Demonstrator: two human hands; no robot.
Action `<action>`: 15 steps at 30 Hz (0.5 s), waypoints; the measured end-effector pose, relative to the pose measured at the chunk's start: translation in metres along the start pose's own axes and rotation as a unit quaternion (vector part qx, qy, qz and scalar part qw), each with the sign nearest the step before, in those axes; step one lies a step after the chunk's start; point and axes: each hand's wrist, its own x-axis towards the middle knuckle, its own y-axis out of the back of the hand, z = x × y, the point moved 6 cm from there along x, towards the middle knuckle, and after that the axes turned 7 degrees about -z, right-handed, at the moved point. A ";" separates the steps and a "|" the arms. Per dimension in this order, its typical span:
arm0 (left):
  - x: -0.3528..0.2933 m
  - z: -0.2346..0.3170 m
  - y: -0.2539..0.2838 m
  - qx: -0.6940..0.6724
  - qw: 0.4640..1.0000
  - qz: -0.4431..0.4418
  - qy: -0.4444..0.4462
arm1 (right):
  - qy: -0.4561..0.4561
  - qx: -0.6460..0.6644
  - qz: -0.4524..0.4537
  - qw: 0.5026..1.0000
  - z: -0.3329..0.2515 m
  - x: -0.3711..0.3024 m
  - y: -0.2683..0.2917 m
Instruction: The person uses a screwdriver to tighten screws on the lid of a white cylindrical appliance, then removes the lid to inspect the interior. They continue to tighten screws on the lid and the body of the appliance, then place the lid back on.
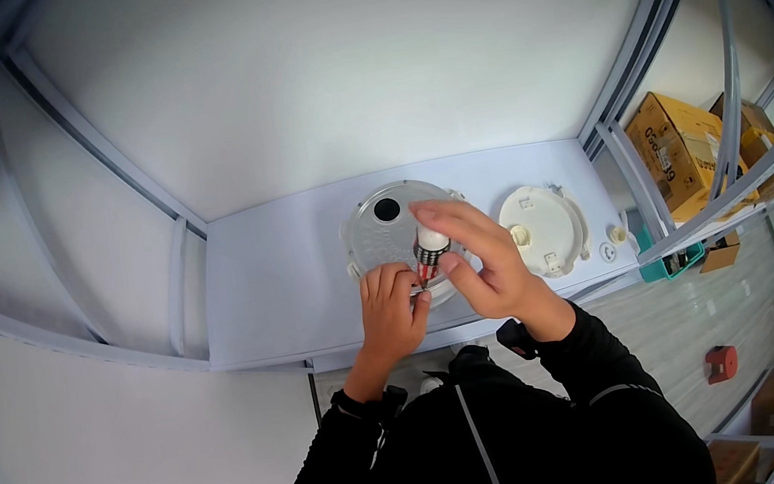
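Observation:
A round grey lid-like part (371, 239) with a black circular spot lies on the white table, partly covered by my hands. My right hand (492, 266) reaches over its right side, thumb and fingers around a screwdriver (431, 241) with a white rounded top, a black patterned band and a red lower part. The screwdriver points down at the near rim of the grey part. My left hand (390, 312) rests at that near rim with its fingers curled and thumb close to the screwdriver's tip. Whatever lies between those fingers is hidden.
A white round cover (555, 227) lies to the right on the table (285, 304). A small white ring (608, 251) and a cream-coloured piece (617, 234) sit beyond it. Metal frame posts stand at both sides. Cardboard boxes (671, 151) and a teal bin (655, 268) are at right.

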 end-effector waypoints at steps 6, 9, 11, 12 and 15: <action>0.001 0.001 -0.002 0.001 1.000 -0.004 0.000 | -0.033 -0.028 0.011 0.999 0.005 -0.011 -0.002; 0.000 0.001 -0.001 -0.002 1.000 0.001 -0.002 | -0.034 0.034 0.031 0.998 0.007 -0.010 -0.003; 0.000 0.000 -0.002 -0.006 1.000 -0.001 0.001 | -0.007 0.031 0.034 0.999 0.006 -0.009 -0.003; -0.001 -0.001 -0.003 -0.005 1.000 -0.001 0.000 | 0.019 0.003 0.034 0.999 0.003 -0.006 -0.001; -0.001 -0.001 -0.003 -0.003 1.000 0.003 -0.002 | 0.027 -0.049 0.038 0.998 0.002 -0.010 -0.002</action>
